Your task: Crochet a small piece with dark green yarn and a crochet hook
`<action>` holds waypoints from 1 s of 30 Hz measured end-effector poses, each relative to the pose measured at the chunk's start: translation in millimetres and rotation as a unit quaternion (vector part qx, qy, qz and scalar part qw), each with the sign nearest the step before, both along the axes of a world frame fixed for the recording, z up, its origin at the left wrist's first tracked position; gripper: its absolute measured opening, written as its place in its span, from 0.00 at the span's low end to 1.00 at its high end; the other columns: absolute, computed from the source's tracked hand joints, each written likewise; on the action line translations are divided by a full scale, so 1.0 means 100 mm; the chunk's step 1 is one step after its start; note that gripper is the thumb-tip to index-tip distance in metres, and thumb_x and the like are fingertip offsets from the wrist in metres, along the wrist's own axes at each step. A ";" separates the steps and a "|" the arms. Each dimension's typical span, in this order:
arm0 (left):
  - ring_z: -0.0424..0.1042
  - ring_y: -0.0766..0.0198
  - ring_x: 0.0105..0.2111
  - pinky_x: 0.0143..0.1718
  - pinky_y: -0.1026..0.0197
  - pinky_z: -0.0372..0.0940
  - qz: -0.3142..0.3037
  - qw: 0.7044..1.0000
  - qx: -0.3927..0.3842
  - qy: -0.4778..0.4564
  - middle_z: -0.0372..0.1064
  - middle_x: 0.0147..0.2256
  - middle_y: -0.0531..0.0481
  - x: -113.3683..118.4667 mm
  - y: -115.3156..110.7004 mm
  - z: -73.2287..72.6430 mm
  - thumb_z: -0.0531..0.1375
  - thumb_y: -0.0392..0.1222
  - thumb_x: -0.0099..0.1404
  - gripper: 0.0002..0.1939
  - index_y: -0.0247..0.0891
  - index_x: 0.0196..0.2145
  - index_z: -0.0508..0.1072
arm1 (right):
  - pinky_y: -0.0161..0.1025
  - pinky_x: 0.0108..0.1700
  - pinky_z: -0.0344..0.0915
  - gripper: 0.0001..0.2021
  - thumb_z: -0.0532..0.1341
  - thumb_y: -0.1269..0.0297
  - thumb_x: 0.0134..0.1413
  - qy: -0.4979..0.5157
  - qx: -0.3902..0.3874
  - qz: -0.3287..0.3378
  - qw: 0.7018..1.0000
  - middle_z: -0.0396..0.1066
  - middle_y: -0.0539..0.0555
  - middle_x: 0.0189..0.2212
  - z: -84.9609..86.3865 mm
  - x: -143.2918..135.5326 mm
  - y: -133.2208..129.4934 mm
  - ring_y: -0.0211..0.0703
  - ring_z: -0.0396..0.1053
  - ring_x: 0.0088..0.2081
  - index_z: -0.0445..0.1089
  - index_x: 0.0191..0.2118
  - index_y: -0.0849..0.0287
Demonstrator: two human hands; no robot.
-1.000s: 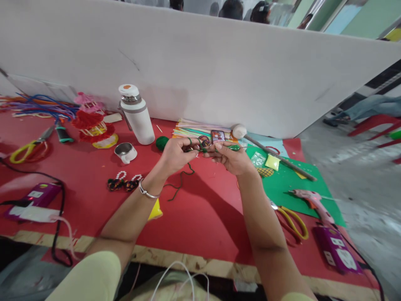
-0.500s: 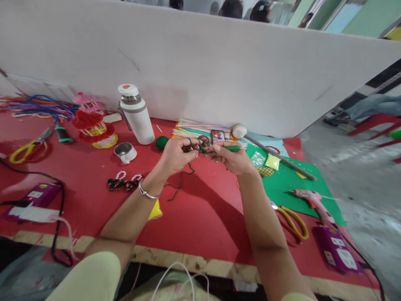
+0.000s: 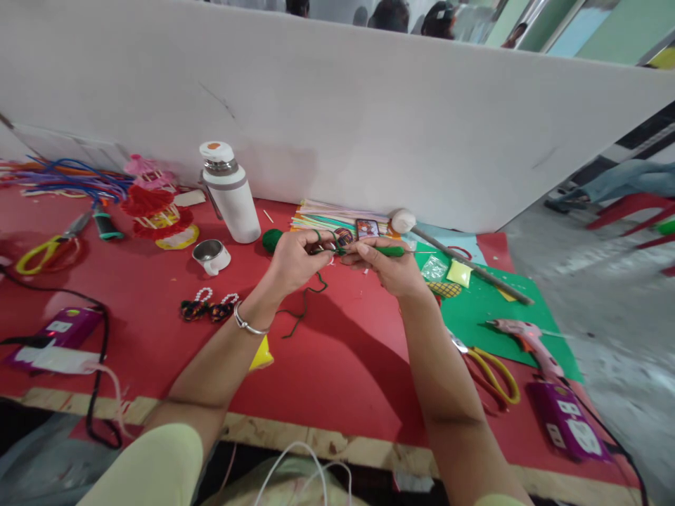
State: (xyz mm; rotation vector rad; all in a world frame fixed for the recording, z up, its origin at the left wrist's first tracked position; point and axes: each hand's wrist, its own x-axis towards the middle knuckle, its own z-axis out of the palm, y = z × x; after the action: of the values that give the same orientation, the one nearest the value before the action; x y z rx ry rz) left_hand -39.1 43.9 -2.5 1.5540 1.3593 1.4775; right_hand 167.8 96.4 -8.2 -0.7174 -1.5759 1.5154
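My left hand [image 3: 298, 258] is closed in a pinch on green yarn [image 3: 318, 239], a strand of which loops around a finger. My right hand [image 3: 387, 263] grips a crochet hook [image 3: 391, 251] with a green handle, its thin metal end sticking out to the right. Both hands meet above the red table, where the small piece of yarn work between the fingertips is mostly hidden. Beyond the left hand lies a green yarn ball [image 3: 271, 240], with a loose tail trailing on the table. A multicoloured yarn ball [image 3: 344, 236] sits just behind the fingertips, beside a phone [image 3: 368, 228].
A white flask [image 3: 232, 200] and a metal-lined cup [image 3: 211, 257] stand left. Yellow-handled scissors [image 3: 493, 372], a pink glue gun [image 3: 530, 337] and a purple power box [image 3: 567, 422] lie right. Beaded trinkets [image 3: 208, 307] rest near my left forearm. A white partition [image 3: 337, 112] closes the back.
My right hand and the crochet hook have shifted very slightly, and the right forearm has moved a little left. My left hand stays nearly still.
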 end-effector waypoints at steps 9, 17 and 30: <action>0.73 0.65 0.29 0.32 0.63 0.69 0.024 1.000 -0.001 -0.019 0.79 0.30 0.49 0.01 0.01 0.02 0.67 0.39 0.54 0.10 0.35 0.34 0.83 | 0.47 0.48 0.81 0.16 0.71 0.44 0.57 -0.033 0.068 -0.042 0.996 0.84 0.52 0.36 0.02 -0.06 -0.08 0.48 0.82 0.40 0.84 0.41 0.51; 0.72 0.65 0.28 0.30 0.63 0.68 0.033 0.999 0.001 -0.018 0.77 0.29 0.51 0.02 -0.01 0.04 0.67 0.39 0.54 0.09 0.35 0.34 0.82 | 0.48 0.50 0.81 0.18 0.70 0.43 0.58 -0.020 0.057 -0.043 0.997 0.85 0.53 0.36 0.02 -0.06 -0.09 0.49 0.83 0.41 0.84 0.42 0.52; 0.74 0.65 0.29 0.31 0.63 0.69 0.034 0.999 -0.003 -0.030 0.79 0.30 0.49 0.02 -0.01 0.04 0.68 0.37 0.54 0.08 0.35 0.34 0.83 | 0.47 0.48 0.81 0.16 0.71 0.44 0.57 -0.017 0.051 -0.052 0.997 0.84 0.52 0.35 0.00 -0.06 -0.06 0.49 0.83 0.40 0.84 0.40 0.50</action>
State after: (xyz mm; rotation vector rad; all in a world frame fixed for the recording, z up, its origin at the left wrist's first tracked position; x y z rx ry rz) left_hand -36.9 42.5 1.1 1.4618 1.3927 1.5471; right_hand 162.0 90.4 -8.4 -0.7584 -1.6034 1.3448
